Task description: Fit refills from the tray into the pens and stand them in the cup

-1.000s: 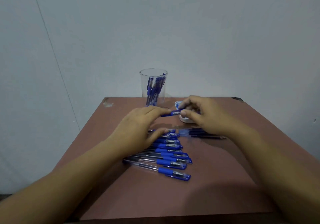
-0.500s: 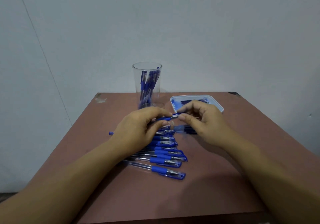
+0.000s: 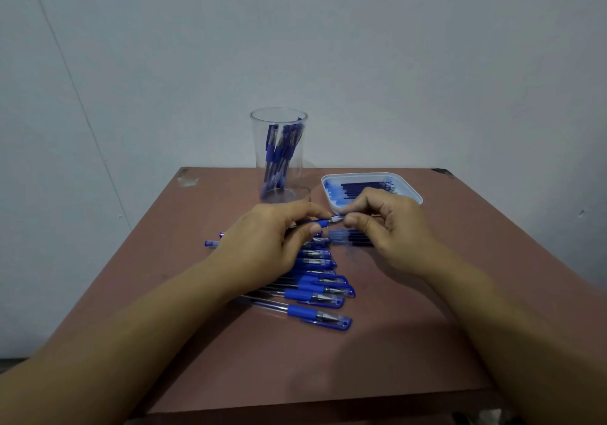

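because the pen (image 3: 323, 223) is thin and its parts are small, the person holds it with both hands low over the table (image 3: 394, 342), just in front of the tray (image 3: 331, 203). the left hand (image 3: 272, 240) has its fingers curled round the barrel, and thumb and forefinger pinch it near the blue grip, probably so that it cannot turn. the right hand (image 3: 391, 224) is closed nearly to a fist, and its thumb and forefinger pinch the pointed end of the same pen. whether it screws the tip or pushes something in cannot be told, as the place is too small. the pen lies almost level, with the point to the right; it has a clear barrel, a blue grip and a silver tip. the refills (image 3: 364, 189) are dark thin sticks in the tray, and some loose refills (image 3: 353, 238) lie under the right hand, near for the next take. the row of pens (image 3: 320, 288) waits side by side below the left hand, and the cup (image 3: 279, 165) behind holds several blue pens upright and leaning
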